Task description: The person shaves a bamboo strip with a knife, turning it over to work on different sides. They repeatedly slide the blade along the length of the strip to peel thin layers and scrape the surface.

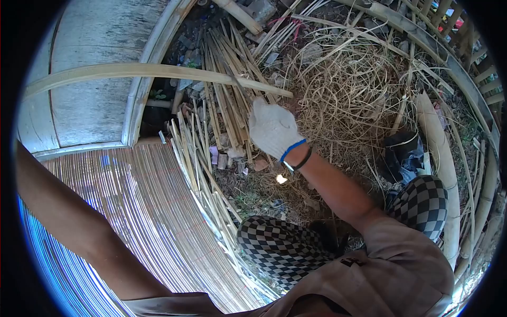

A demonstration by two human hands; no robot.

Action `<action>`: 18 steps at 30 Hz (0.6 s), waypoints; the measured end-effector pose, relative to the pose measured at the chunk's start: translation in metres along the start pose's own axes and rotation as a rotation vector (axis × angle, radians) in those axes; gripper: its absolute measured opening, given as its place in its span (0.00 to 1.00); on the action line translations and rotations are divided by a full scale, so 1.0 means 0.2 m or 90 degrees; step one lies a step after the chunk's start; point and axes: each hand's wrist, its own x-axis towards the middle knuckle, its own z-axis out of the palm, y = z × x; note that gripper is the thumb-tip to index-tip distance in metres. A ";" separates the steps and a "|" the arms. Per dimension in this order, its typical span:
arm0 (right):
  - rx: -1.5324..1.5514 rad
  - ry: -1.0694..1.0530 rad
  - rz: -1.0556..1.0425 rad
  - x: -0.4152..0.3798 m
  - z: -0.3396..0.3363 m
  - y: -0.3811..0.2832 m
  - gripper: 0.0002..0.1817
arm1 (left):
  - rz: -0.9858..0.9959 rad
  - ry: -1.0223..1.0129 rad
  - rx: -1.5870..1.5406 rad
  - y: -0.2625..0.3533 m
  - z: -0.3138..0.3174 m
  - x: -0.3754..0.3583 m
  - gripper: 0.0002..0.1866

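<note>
My right hand wears a white knitted glove with a blue cuff and is closed in a fist. From it a narrow dark blade, seemingly a knife, points up and to the left. The handle is hidden inside the glove. Across the blade lies a long, pale bamboo strip, running from the left edge to just above my glove. My left forearm reaches out at the left edge, and its hand is out of the picture.
Split bamboo sticks lie beyond my glove. A heap of curly shavings covers the ground to the right, near a black plastic bag. A slatted bamboo screen and a weathered white panel stand left. Thick bamboo poles flank my right knee.
</note>
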 end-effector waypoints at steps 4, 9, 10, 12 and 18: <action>0.047 -0.020 -0.012 0.08 -0.01 -0.03 0.11 | -0.073 -0.146 -0.141 0.06 0.02 0.01 0.21; -0.130 0.046 -0.141 0.14 0.42 0.42 0.09 | 0.066 0.165 0.116 -0.08 0.17 -0.10 0.22; -0.194 0.014 -0.199 0.15 0.37 0.39 0.09 | 0.037 0.098 0.072 -0.06 0.06 -0.04 0.21; -0.149 -0.005 -0.175 0.12 0.21 0.25 0.09 | -0.030 -0.044 -0.017 -0.03 -0.10 0.04 0.21; 0.096 0.026 0.066 0.12 0.30 0.31 0.10 | 0.006 0.023 -0.023 0.01 0.08 -0.10 0.22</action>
